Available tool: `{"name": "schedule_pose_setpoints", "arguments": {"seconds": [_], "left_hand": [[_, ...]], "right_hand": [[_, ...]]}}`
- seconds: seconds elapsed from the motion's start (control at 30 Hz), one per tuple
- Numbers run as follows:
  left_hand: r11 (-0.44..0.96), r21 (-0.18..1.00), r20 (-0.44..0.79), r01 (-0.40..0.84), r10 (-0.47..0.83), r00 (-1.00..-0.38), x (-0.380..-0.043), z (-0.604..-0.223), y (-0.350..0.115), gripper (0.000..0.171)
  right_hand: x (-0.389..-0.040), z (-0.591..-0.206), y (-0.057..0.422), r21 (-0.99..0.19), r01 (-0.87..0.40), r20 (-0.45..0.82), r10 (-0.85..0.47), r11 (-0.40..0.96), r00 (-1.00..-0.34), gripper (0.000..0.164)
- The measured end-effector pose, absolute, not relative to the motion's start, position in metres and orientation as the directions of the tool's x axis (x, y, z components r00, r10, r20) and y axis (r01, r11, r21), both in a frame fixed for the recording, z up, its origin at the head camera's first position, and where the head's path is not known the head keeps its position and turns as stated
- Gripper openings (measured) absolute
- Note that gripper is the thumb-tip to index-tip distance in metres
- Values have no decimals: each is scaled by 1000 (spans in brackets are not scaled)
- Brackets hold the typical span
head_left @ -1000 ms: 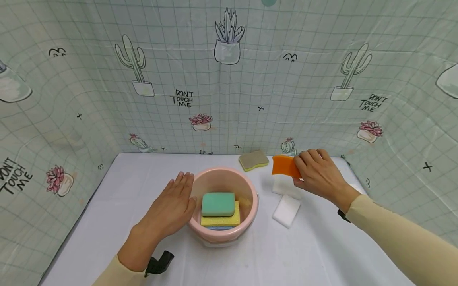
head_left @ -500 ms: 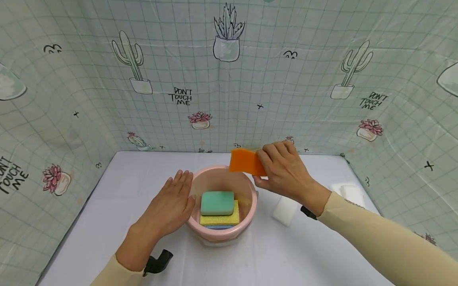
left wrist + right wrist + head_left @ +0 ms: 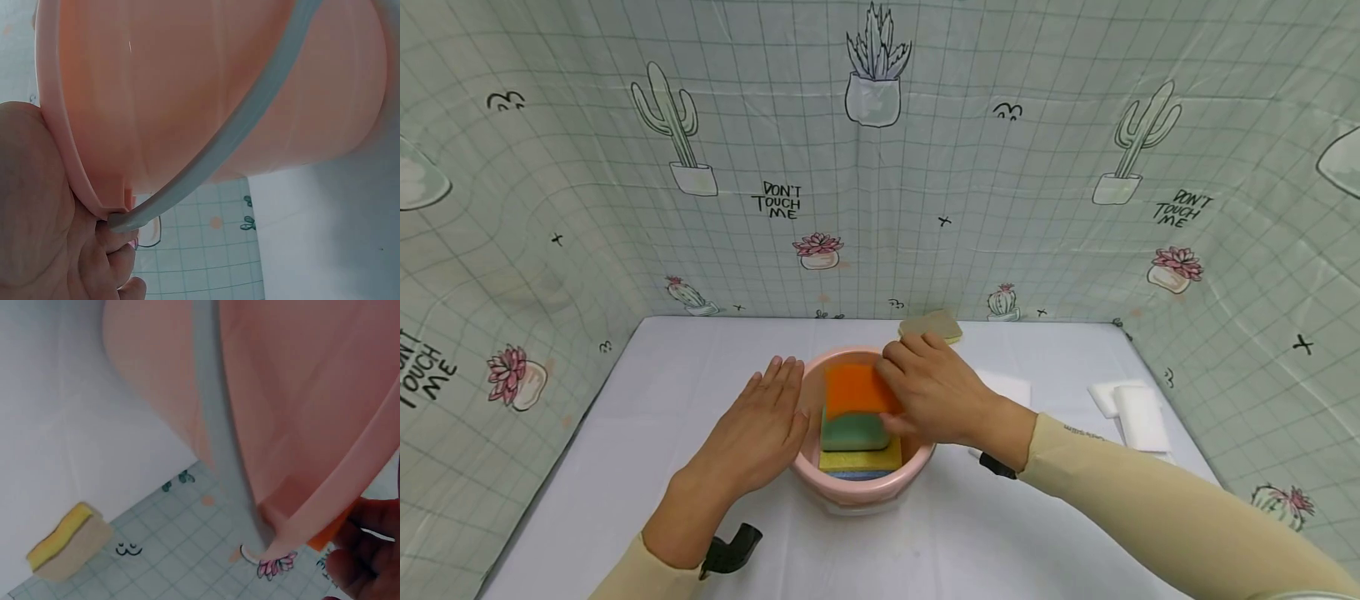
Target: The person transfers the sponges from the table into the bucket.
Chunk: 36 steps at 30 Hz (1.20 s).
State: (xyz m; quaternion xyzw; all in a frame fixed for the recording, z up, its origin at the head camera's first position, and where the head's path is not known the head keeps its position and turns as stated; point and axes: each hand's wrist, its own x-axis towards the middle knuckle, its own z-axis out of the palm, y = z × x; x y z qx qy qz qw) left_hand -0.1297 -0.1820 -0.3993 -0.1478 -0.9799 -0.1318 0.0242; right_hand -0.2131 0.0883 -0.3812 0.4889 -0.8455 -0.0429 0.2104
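A pink bucket (image 3: 863,492) stands in the middle of the table, its grey handle (image 3: 234,134) hanging down the side. Inside lie a green sponge (image 3: 852,435), a yellow sponge (image 3: 859,461) under it and a blue edge (image 3: 857,476) at the bottom. My right hand (image 3: 934,392) pinches a flat orange sponge (image 3: 856,388) by its right end, over the bucket's mouth, above the green one. On the bucket's left rim rests my left hand (image 3: 741,433), fingers straight and holding nothing; in the left wrist view the palm lies against the rim.
Behind the bucket, near the back edge, is a beige-and-yellow sponge (image 3: 934,323). White sponge pieces (image 3: 1138,417) lie at the right of the table, and another white piece (image 3: 1009,388) is partly covered by the right hand. A patterned curtain (image 3: 880,192) rises behind the white table (image 3: 640,400).
My right hand has carried the orange sponge leftward from above the white pieces and lowered it into the bucket's mouth. The left hand has stayed on the rim.
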Motion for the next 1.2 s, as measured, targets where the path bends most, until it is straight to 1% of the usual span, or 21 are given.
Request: {"name": "schedule_pose_setpoints", "arguments": {"seconds": [0.2,0.57,0.77,0.9,1.0,1.1,1.2], "left_hand": [[921,262,73,287,278,-958,-130,-399,-181,64],[919,278,66,280,272,-960,-128,-398,-181,64],[918,285,69,277,269,-961,-128,-398,-180,64],[918,286,70,276,267,-961,-128,-399,-181,64],[919,284,71,274,265,-962,-127,-399,-181,64],[918,286,75,276,265,-961,-127,-399,-181,64],[916,289,79,279,267,-960,-127,-399,-181,64]], "right_hand": [[-212,-386,80,311,-809,210,-866,498,-453,51],[-212,-388,61,370,-794,81,-868,483,-490,57],[-213,-392,54,408,-783,54,-869,469,-492,56],[-213,-395,55,398,-782,110,-871,480,-479,49],[-212,-395,61,355,-786,220,-863,506,-455,41],[-212,-393,74,307,-792,339,-838,528,-428,27],[-218,-388,96,285,-784,409,-809,552,-421,15]]}}
